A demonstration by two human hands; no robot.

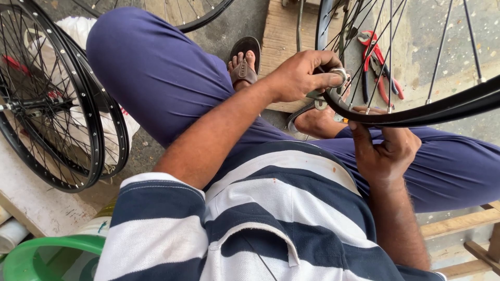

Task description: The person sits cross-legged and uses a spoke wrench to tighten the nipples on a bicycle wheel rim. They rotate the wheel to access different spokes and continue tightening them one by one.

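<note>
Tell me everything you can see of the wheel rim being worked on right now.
The wheel rim is black, thin, metal-looking, only partly in view, arcing from upper middle across to the right edge. Thin silver and dark spokes run up from it. The left hand presses a small silver tool at its inner edge; the right hand grips it from below. It sits tilted over the lap, above red pliers.

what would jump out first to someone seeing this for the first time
Probably the black bicycle wheel rim sweeping across the upper right, gripped from below by the right hand while the left hand presses a small metal tool against it. Next, the stacked black spoked wheels leaning at the far left, and the red-handled pliers lying on the ground behind the spokes.
</note>
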